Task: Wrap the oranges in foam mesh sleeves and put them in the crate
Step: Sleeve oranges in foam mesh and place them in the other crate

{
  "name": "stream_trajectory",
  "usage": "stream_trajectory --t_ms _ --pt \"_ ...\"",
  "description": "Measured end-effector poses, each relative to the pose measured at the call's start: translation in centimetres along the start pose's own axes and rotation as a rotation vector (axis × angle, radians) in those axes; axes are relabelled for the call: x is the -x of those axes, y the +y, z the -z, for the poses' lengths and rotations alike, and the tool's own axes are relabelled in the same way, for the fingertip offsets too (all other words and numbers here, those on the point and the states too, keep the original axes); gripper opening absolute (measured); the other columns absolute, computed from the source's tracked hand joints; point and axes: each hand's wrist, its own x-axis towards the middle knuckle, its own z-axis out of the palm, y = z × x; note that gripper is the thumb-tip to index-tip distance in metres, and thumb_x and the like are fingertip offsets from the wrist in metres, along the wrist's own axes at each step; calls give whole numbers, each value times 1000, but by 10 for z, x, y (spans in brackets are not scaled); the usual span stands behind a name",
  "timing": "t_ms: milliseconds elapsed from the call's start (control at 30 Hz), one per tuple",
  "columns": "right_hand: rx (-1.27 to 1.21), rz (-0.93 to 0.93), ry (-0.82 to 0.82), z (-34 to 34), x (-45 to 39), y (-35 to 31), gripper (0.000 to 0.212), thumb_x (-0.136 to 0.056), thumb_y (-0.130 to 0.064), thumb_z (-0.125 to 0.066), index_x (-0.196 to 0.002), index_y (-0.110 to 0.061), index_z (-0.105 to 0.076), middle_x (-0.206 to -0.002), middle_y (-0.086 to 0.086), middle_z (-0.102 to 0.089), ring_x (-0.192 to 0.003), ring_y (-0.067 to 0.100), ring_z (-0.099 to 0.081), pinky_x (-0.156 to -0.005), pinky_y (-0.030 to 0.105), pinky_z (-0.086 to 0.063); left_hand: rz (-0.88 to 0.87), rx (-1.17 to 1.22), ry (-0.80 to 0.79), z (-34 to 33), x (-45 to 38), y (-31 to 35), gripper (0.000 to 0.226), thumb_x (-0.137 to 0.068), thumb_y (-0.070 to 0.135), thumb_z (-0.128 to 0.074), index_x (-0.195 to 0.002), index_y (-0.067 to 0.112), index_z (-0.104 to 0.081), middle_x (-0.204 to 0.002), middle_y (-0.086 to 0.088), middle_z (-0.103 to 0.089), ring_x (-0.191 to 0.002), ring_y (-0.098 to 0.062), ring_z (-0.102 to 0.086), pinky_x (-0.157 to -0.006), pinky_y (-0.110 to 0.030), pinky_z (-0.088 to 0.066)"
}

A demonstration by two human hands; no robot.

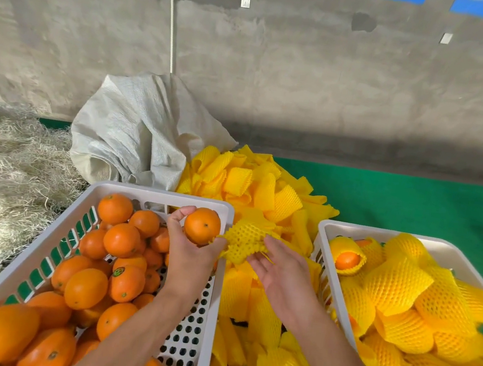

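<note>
My left hand (189, 243) grips a bare orange (202, 226) above the right rim of the left crate (40, 251), which holds several unwrapped oranges (122, 239). Between my two hands a yellow foam mesh sleeve (243, 240) is stretched open, its mouth touching the orange. My right hand (278, 269) holds the sleeve's right end with its fingers spread inside or under it. The right crate (323, 242) is full of wrapped oranges (396, 283); one orange (347, 259) shows through its sleeve at the crate's far left.
A heap of loose yellow sleeves (252, 184) fills the gap between the crates and stretches back on the green mat (415, 202). A crumpled white woven sack (139, 132) leans on the concrete wall. Straw (4, 176) covers the ground at the left.
</note>
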Motion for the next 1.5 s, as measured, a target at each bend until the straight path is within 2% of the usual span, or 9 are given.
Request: stream_trajectory --t_ms 267,433,600,767,900,1100,1267,1367,1500 --pt "-237 -315 94 -5 1 -14 29 -106 -16 -52 -127 1 -62 -116 21 -74 -104 30 -72 -81 38 -64 492 596 -23 0 -12 3 65 -94 -10 -60 -152 13 -40 -120 -23 -62 -91 -30 -70 -67 -36 -64" --pt "-190 -283 82 -2 1 -18 37 -103 -27 -57 -132 -5 -60 -126 21 -71 -119 35 -67 -97 45 -54 652 779 -168 5 -16 8 63 -80 -13 -58 -135 14 -46 -113 -24 -60 -87 -29 -66 -75 -44 -66" --pt "-111 -163 98 1 -1 -13 39 -104 -33 -54 -137 -13 -59 -131 12 -70 -123 28 -66 -102 42 -52 550 626 -317 5 -13 12 30 -90 -3 -60 -113 15 -54 -103 -18 -69 -87 -30 -70 -70 -41 -61" --pt "-20 65 222 2 -2 -10 43 -91 -43 -64 -130 -24 -63 -129 0 -72 -114 13 -70 -93 35 -54 347 324 -271 8 -7 20 53 -93 36 -77 -139 22 -55 -129 -12 -71 -122 -28 -68 -102 -53 -55" --pt "89 148 271 5 -2 -6 58 -93 -46 -64 -145 -22 -54 -142 1 -63 -132 20 -58 -117 49 -40 286 255 -461 4 0 33 74 -79 53 -82 -139 15 -62 -139 0 -67 -133 -14 -60 -118 -49 -39" --pt "113 104 124 3 0 -9 41 -102 -39 -56 -134 -15 -63 -128 10 -72 -115 24 -71 -88 37 -57 368 188 -740 -2 12 34 101 -61 65 -90 -139 6 -61 -141 -9 -65 -135 -25 -57 -118 -47 -42" --pt "166 158 56 7 -1 -13 42 -97 -34 -67 -125 -4 -66 -127 22 -68 -121 38 -64 -99 54 -52 287 45 -627 -4 12 38 76 -69 56 -86 -129 12 -71 -131 -7 -72 -129 -28 -62 -117 -52 -41" --pt "281 290 102 10 -2 -14 22 -99 -31 -67 -107 -10 -70 -113 26 -68 -106 37 -64 -98 60 -51 257 -69 -550 0 8 38 64 -62 63 -83 -113 23 -80 -110 8 -77 -104 -10 -67 -98 -35 -49" --pt "573 519 150 11 -1 -10 18 -99 -35 -65 -98 -17 -67 -85 6 -63 -79 14 -54 -73 33 -49 266 -145 -495 2 7 38 75 -51 67 -88 -110 23 -80 -109 11 -77 -104 -3 -70 -95 -26 -50"
